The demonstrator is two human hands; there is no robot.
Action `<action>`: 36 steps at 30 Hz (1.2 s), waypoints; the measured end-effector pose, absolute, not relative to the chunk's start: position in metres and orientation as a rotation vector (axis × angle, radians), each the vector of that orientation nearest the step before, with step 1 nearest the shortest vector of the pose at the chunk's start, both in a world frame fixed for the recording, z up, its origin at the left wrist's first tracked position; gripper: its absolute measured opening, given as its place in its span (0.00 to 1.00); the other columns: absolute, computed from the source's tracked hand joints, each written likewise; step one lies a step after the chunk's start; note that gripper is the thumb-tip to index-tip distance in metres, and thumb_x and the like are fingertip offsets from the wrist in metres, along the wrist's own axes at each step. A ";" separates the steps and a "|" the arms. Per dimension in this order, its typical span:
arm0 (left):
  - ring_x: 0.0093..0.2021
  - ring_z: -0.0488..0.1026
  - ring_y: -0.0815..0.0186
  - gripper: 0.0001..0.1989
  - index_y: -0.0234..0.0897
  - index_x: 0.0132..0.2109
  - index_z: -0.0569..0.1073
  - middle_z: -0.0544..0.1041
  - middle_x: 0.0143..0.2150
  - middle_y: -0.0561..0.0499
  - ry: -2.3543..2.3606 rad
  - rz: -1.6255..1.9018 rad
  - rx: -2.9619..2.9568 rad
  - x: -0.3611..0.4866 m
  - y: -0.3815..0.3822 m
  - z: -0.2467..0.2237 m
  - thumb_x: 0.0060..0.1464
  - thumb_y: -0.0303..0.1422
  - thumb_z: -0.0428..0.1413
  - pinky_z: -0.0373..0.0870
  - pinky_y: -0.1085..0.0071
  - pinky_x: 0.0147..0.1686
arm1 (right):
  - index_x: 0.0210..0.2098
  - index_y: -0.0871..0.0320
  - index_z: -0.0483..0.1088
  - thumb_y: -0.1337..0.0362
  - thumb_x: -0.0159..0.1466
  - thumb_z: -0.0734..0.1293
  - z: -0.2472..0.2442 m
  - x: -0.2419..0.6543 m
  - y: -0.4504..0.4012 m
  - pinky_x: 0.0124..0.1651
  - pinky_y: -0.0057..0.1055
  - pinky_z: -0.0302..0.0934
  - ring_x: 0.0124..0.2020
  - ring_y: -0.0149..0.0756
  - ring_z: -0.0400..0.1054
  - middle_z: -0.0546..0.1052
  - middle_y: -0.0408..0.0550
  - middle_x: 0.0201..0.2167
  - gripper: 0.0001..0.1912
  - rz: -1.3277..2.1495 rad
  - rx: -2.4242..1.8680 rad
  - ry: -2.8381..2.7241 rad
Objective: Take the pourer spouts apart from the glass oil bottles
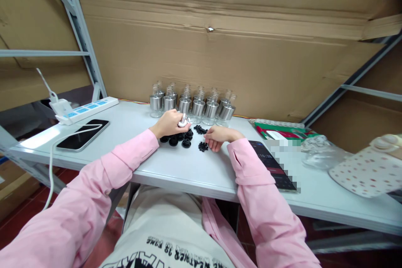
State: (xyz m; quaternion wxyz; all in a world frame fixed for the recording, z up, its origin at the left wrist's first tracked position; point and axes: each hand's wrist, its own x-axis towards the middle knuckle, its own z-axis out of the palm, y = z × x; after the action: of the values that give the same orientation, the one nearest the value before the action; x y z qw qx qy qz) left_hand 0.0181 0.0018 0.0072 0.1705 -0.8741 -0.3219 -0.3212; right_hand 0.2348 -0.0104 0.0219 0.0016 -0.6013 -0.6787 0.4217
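Observation:
My left hand [171,123] is closed around a small white round piece with a clear, shiny part [183,122], whose exact kind I cannot make out. Under and beside that hand stand several black flanged stoppers [186,143], some partly hidden by it. To the right, my right hand [217,137] has its thumb and fingers pinched together; anything between them is too small to tell. Just below its fingertips lies a cluster of tiny black pieces [203,146]. Beyond the fingers is a pile of slim black parts [200,129].
Several glass bottles with silver bands [197,106] stand in rows at the back against cardboard [220,58]. On the left are a phone [83,135] with a white cable and a power strip [91,109]. Another phone [271,163] and a dotted pouch [367,171] lie right.

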 end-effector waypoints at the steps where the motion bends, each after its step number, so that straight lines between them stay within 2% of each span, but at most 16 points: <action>1: 0.21 0.65 0.68 0.17 0.35 0.25 0.67 0.72 0.21 0.51 -0.917 -0.909 -2.485 0.018 0.002 0.007 0.54 0.41 0.47 0.62 0.70 0.30 | 0.26 0.63 0.65 0.65 0.65 0.57 0.021 0.234 -0.011 0.26 0.30 0.68 0.16 0.32 0.69 0.71 0.45 0.14 0.13 1.354 -1.885 -2.120; 5: 0.21 0.65 0.68 0.17 0.35 0.25 0.67 0.72 0.21 0.51 -0.921 -0.895 -2.482 0.017 0.003 0.007 0.54 0.42 0.47 0.62 0.70 0.30 | 0.29 0.62 0.62 0.63 0.65 0.59 0.020 0.233 -0.013 0.24 0.29 0.68 0.18 0.34 0.71 0.72 0.45 0.15 0.10 1.433 -1.837 -2.121; 12: 0.21 0.65 0.69 0.17 0.35 0.24 0.67 0.72 0.20 0.51 -0.875 -0.926 -2.469 0.018 0.002 0.007 0.54 0.41 0.47 0.62 0.70 0.29 | 0.28 0.63 0.63 0.54 0.63 0.61 0.022 0.231 -0.013 0.24 0.29 0.68 0.18 0.34 0.71 0.71 0.45 0.15 0.17 1.407 -1.825 -2.109; 19: 0.21 0.65 0.69 0.16 0.35 0.24 0.67 0.73 0.21 0.51 -0.885 -0.915 -2.466 0.018 0.002 0.007 0.54 0.41 0.48 0.62 0.71 0.29 | 0.26 0.62 0.63 0.57 0.58 0.67 0.018 0.234 -0.008 0.25 0.25 0.68 0.18 0.30 0.71 0.72 0.42 0.17 0.15 1.445 -1.714 -2.127; 24: 0.21 0.65 0.69 0.16 0.35 0.25 0.67 0.73 0.21 0.51 -0.890 -0.910 -2.476 0.017 0.002 0.007 0.54 0.41 0.48 0.62 0.70 0.30 | 0.26 0.63 0.67 0.60 0.61 0.65 0.022 0.234 -0.010 0.25 0.24 0.67 0.18 0.29 0.70 0.72 0.43 0.17 0.12 1.408 -1.713 -2.136; 32: 0.20 0.65 0.69 0.17 0.35 0.24 0.67 0.72 0.20 0.51 -0.885 -0.910 -2.468 0.017 0.003 0.007 0.54 0.41 0.48 0.62 0.71 0.29 | 0.23 0.63 0.65 0.59 0.60 0.65 0.025 0.234 -0.012 0.25 0.27 0.67 0.16 0.27 0.66 0.70 0.42 0.16 0.15 1.306 -1.799 -2.202; 36: 0.21 0.65 0.69 0.17 0.35 0.24 0.67 0.72 0.21 0.51 -0.894 -0.908 -2.471 0.018 0.004 0.006 0.54 0.41 0.48 0.62 0.71 0.30 | 0.26 0.63 0.66 0.57 0.57 0.68 0.024 0.233 -0.011 0.26 0.26 0.67 0.17 0.28 0.68 0.71 0.43 0.18 0.15 1.323 -1.796 -2.231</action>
State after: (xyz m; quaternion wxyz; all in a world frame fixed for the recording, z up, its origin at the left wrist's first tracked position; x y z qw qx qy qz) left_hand 0.0176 0.0036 0.0058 0.1797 -0.8744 -0.3162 -0.3211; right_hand 0.2332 -0.0110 0.0236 -0.0067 -0.5692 -0.7072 0.4193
